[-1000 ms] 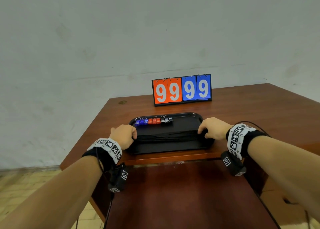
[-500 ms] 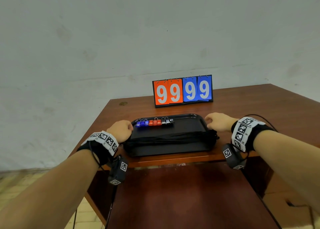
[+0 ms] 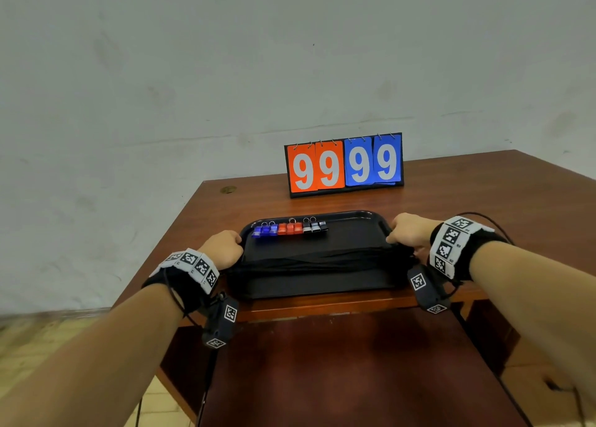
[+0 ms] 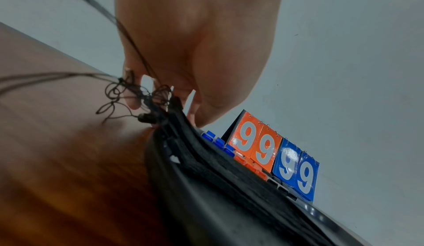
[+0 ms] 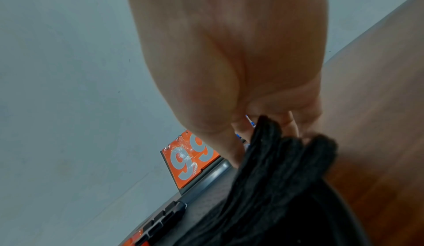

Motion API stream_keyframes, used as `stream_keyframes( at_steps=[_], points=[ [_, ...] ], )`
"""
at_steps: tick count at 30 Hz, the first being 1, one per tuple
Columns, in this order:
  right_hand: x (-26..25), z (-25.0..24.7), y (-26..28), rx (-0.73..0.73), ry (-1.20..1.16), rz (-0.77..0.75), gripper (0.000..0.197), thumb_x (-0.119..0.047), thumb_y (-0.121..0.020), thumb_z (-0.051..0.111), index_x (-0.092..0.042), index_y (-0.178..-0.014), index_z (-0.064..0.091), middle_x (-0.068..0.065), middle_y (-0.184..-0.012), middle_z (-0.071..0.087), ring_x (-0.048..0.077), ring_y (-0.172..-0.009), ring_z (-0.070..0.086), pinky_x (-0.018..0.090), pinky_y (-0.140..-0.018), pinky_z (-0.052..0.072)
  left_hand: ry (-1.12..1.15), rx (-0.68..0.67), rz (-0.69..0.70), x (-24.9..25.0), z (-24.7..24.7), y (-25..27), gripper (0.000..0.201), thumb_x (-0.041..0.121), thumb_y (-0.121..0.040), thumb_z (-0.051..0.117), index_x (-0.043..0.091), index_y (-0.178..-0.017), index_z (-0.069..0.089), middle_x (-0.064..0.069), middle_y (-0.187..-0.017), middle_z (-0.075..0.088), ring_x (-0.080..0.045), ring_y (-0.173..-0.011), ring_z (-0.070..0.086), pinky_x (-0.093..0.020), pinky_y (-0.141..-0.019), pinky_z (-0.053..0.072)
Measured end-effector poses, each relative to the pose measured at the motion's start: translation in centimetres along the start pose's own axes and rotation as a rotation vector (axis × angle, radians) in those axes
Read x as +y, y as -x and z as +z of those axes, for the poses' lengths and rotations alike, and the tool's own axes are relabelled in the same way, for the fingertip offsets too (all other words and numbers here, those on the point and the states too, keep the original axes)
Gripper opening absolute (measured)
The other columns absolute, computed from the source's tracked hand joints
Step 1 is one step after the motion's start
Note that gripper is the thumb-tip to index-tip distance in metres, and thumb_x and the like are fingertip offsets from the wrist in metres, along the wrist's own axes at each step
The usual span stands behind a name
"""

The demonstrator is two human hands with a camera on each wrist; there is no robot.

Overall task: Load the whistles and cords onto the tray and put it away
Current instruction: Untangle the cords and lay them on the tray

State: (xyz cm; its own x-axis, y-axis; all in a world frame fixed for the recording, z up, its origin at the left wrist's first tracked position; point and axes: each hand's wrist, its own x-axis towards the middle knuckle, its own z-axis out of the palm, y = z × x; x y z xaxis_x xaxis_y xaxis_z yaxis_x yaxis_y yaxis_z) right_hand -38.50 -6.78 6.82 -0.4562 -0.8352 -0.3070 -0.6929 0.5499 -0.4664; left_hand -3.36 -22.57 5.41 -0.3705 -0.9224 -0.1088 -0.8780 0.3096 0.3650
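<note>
The black tray (image 3: 322, 284) sits near the front edge of the wooden table (image 3: 483, 201), with the whistles (image 3: 290, 228) lined up at its back and the cords (image 3: 322, 260) lying across its middle. The left hand (image 3: 224, 247) and the right hand (image 3: 409, 230) each curl round one end of the tray. Holding both ends probably keeps it flat, so nothing slides off when it gets carried away
</note>
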Motion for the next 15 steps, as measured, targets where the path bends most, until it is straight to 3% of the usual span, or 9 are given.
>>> stream_keyframes(
  at_steps=[5, 9, 12, 15],
  points=[
    [0.3, 0.0, -0.5, 0.000, -0.024, 0.006, 0.022, -0.014, -0.091, 0.062, 0.001, -0.107, 0.066, 0.018, -0.104, 0.070, 0.033, -0.097, 0.068, 0.041, -0.084, 0.056, 0.034, -0.004, -0.011, -0.2, 0.2, -0.6, 0.024, 0.008, -0.090, 0.048, 0.005, -0.106, 0.067, -0.014, -0.105, 0.067, -0.032, -0.099, 0.063, -0.040, -0.090, 0.052],
    [1.1, -0.1, -0.8, -0.019, -0.117, 0.022, 0.017, -0.001, -0.086, 0.061, 0.000, -0.102, 0.068, 0.025, -0.104, 0.070, 0.045, -0.095, 0.069, 0.052, -0.075, 0.060, 0.061, -0.036, -0.010, -0.7, 0.2, -1.2, 0.031, 0.003, -0.084, 0.047, 0.009, -0.103, 0.071, -0.013, -0.104, 0.071, -0.030, -0.094, 0.066, -0.043, -0.089, 0.055],
    [1.3, 0.1, -0.6, -0.012, -0.163, 0.038, 0.023, 0.005, -0.088, 0.055, -0.001, -0.106, 0.067, 0.026, -0.105, 0.068, 0.047, -0.097, 0.068, 0.043, -0.065, 0.057, 0.069, -0.041, -0.015, -0.6, 0.2, -1.2, 0.035, -0.001, -0.085, 0.049, 0.007, -0.111, 0.070, -0.014, -0.109, 0.070, -0.031, -0.098, 0.066, -0.043, -0.091, 0.055],
    [1.4, 0.2, -0.1, -0.004, -0.183, 0.035, 0.025, 0.007, -0.090, 0.055, -0.003, -0.110, 0.067, 0.024, -0.105, 0.069, 0.045, -0.092, 0.069, 0.045, -0.068, 0.057, 0.082, -0.017, -0.027, -0.5, 0.2, -1.0, 0.033, -0.002, -0.086, 0.053, 0.006, -0.113, 0.070, -0.015, -0.109, 0.071, -0.033, -0.098, 0.067, -0.044, -0.092, 0.055]
  ],
)
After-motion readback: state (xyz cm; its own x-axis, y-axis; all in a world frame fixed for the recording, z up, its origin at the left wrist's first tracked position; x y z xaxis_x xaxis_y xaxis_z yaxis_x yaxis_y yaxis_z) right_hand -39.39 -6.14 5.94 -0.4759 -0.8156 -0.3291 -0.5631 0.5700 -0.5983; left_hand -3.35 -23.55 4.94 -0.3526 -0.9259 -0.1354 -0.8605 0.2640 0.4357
